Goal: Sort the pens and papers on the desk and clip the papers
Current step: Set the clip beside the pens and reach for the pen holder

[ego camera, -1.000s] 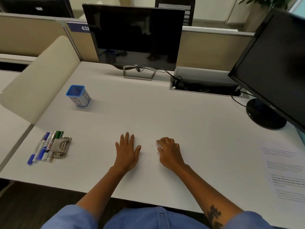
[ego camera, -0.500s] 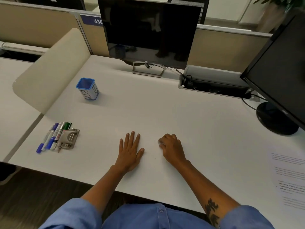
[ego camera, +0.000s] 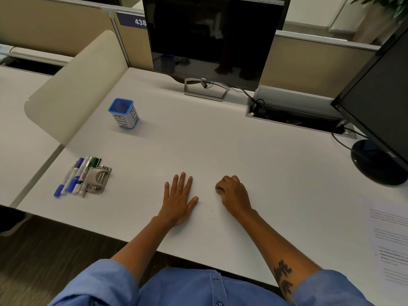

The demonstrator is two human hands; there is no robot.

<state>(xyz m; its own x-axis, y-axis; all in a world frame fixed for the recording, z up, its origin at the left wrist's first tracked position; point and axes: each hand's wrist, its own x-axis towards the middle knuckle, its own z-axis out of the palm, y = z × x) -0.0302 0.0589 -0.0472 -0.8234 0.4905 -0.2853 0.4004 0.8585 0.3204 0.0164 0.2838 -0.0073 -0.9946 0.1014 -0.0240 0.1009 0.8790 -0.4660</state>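
The left hand point(ego camera: 177, 200) lies palm down on the white tabletop point(ego camera: 254, 155), its grip wide, fingers spread flat and holding nothing. Just beside it at 3 o'clock, the right hand point(ego camera: 233, 194) rests with its grip narrow, fingers curled under into a loose fist; whether anything sits inside the curl cannot be told, though nothing shows. The two hands are apart, not touching. Well away at 9 o'clock of the left hand, near the tabletop's left edge, the pens point(ego camera: 75, 176) lie side by side in a tight row, blue caps toward the near edge and one green marker at the far end. Touching their right side is a metal paper clip point(ego camera: 97, 180), lying flat. At 11 o'clock from the hands stands a blue-rimmed pen holder point(ego camera: 124, 113) marked BIN, upright and on its own. The papers point(ego camera: 390, 241), printed sheets, lie flat at 4 o'clock of the right hand, running off the right edge of the view. At 12 o'clock a dark monitor point(ego camera: 212, 38) stands at the back, with a second monitor point(ego camera: 379, 102) at 2 o'clock.
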